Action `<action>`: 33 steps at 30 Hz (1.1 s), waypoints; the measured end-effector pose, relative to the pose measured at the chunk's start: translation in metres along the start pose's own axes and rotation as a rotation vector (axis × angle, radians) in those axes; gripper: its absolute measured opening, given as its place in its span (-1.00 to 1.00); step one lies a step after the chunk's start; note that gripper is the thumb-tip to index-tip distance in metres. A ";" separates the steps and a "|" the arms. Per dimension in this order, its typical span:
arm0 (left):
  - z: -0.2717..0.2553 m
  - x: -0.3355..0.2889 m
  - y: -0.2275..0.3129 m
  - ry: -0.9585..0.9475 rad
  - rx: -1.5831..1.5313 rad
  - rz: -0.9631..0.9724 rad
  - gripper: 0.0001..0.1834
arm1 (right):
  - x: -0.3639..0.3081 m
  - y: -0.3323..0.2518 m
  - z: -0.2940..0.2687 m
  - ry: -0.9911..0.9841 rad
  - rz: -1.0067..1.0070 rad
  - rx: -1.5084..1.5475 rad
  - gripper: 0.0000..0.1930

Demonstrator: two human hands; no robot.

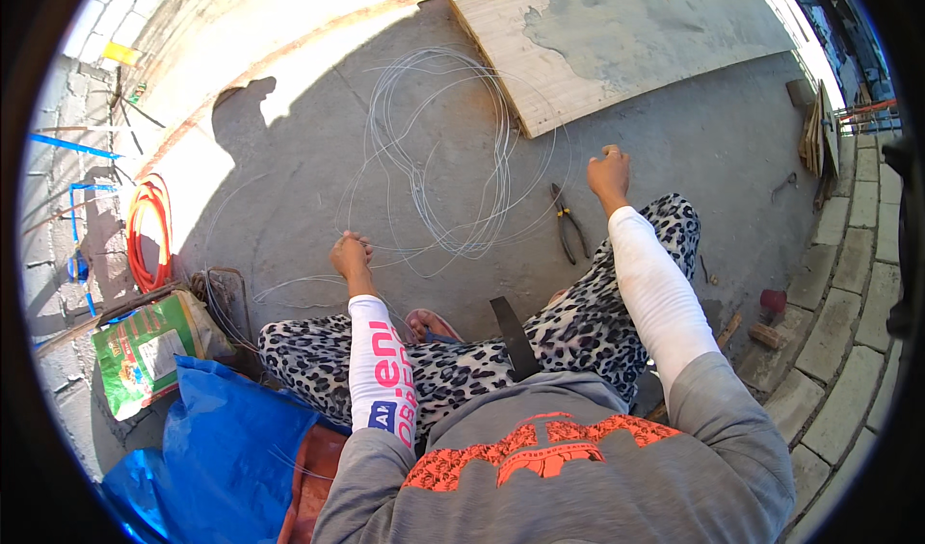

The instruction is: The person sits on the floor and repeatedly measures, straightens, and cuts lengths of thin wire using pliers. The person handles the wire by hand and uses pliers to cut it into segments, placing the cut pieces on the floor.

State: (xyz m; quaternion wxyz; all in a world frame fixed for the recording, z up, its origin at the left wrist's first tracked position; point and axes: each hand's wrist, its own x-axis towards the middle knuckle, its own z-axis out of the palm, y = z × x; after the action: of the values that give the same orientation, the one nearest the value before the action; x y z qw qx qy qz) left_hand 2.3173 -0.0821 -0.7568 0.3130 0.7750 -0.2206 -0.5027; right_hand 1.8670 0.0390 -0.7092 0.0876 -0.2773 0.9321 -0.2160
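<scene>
A loose coil of thin, pale wire (501,173) is spread over the concrete floor in front of my folded legs. At the coil's left side, my left hand (352,253) is closed, with strands of the wire running to its fingers. My right hand (609,173) is raised to the right of the coil, its fingers curled into a fist. Whatever it may hold is too small to make out. Between the coil and my right forearm lie pliers (568,224) with dark handles, their jaws pointing away from me. Neither hand touches them.
A large wooden board (617,43) lies beyond the coil. At left are an orange hose coil (147,236), a green bag (145,356) and a blue sheet (226,448). A dark flat strip (515,337) rests across my lap. A block wall (848,322) curves along the right.
</scene>
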 end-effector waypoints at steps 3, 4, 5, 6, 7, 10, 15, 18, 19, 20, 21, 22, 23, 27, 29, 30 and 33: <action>0.005 -0.068 0.078 -0.025 0.096 0.443 -0.73 | -0.042 -0.071 -0.015 -0.345 -0.314 0.205 -0.60; 0.001 -0.095 0.101 -0.086 0.047 0.575 -0.74 | -0.066 -0.098 -0.022 -0.584 -0.501 0.357 -0.56; -0.001 -0.119 0.122 -0.081 0.059 0.572 -0.75 | -0.094 -0.127 -0.026 -0.731 -0.672 0.411 -0.54; -0.004 -0.142 0.141 -0.107 0.028 0.641 -0.76 | -0.120 -0.156 -0.029 -0.824 -0.821 0.402 -0.53; -0.006 -0.161 0.158 -0.162 -0.038 0.789 -0.77 | -0.141 -0.180 -0.035 -0.871 -0.959 0.388 -0.59; -0.015 -0.198 0.201 -0.227 -0.072 0.970 -0.74 | -0.168 -0.235 -0.057 -0.794 -1.113 0.309 -0.77; -0.012 -0.243 0.204 -0.551 -0.139 0.969 -0.69 | -0.165 -0.290 -0.127 -0.480 -0.983 0.804 -0.89; 0.003 -0.250 0.188 -0.614 -0.166 1.017 -0.68 | -0.132 -0.330 -0.177 -0.382 -0.942 1.075 -0.86; 0.007 -0.245 0.186 -0.622 -0.049 1.103 -0.67 | -0.119 -0.339 -0.197 -0.532 -0.795 1.080 -0.83; 0.009 -0.239 0.184 -0.617 0.054 1.195 -0.67 | -0.109 -0.348 -0.216 -0.523 -0.734 1.056 -0.80; 0.012 -0.233 0.184 -0.577 0.025 1.147 -0.68 | -0.099 -0.355 -0.235 -0.502 -0.744 1.124 -0.78; 0.011 -0.226 0.185 -0.546 0.054 1.112 -0.68 | -0.087 -0.359 -0.253 -0.477 -0.676 1.109 -0.78; 0.009 -0.219 0.188 -0.504 0.026 1.113 -0.68 | -0.072 -0.361 -0.271 -0.444 -0.739 1.198 -0.77; 0.001 -0.216 0.199 -0.762 -0.346 1.087 -0.62 | -0.021 -0.362 -0.293 -0.263 -0.796 1.359 -0.69; 0.000 -0.221 0.214 -0.735 -0.517 0.969 -0.59 | -0.022 -0.328 -0.269 -0.404 -0.822 1.349 -0.70; 0.003 -0.224 0.222 -0.635 -0.587 0.958 -0.59 | -0.036 -0.313 -0.240 -0.462 -0.700 1.241 -0.65; 0.005 -0.237 0.248 -0.640 -0.640 0.588 -0.63 | -0.132 -0.256 -0.140 -0.585 -0.899 0.670 -0.44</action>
State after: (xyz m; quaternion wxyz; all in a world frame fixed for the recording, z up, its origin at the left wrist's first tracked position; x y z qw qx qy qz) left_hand 2.2116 -0.1035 -0.4314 0.5781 0.3546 -0.3485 -0.6470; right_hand 2.0596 -0.0316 -0.4635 0.3216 -0.6471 0.5437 -0.4268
